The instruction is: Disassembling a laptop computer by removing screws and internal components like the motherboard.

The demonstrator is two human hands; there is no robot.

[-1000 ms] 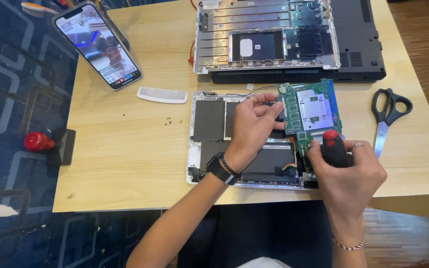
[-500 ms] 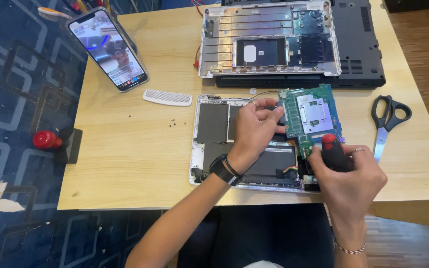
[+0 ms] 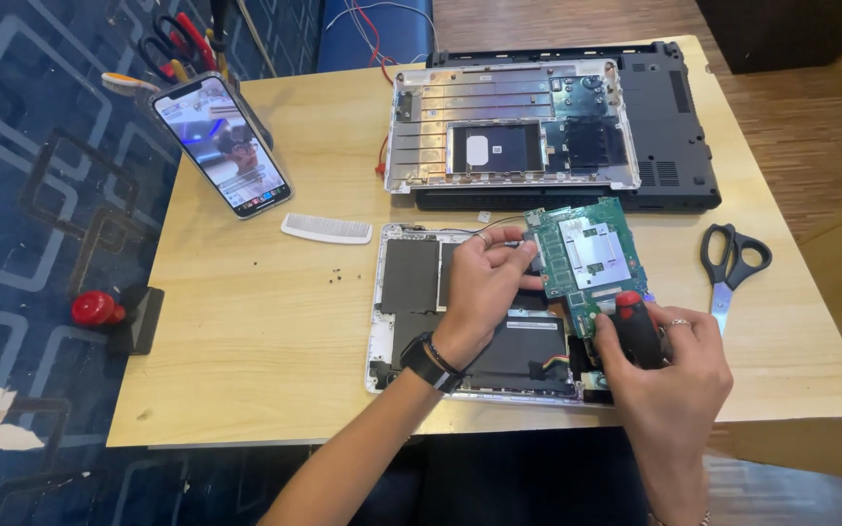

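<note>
An opened silver laptop base [image 3: 411, 292] lies on the wooden table [image 3: 265, 341] in front of me. A green circuit board [image 3: 592, 255] sits tilted at its right side. My left hand [image 3: 484, 287], with a black wristband, pinches the board's left edge. My right hand [image 3: 669, 375] is wrapped around a screwdriver with a black and red handle [image 3: 633, 326], held upright at the board's near edge. The screwdriver's tip is hidden.
A second dismantled laptop, black with a silver metal plate [image 3: 518, 127], lies at the far side. Black scissors [image 3: 730, 263] rest at the right, a white comb [image 3: 327, 229] and a propped phone [image 3: 222, 146] at the left. Small screws [image 3: 338, 278] are scattered near the comb.
The view has shifted slightly; both hands stay at the board, with the left fingers still on its edge and the screwdriver in place.
</note>
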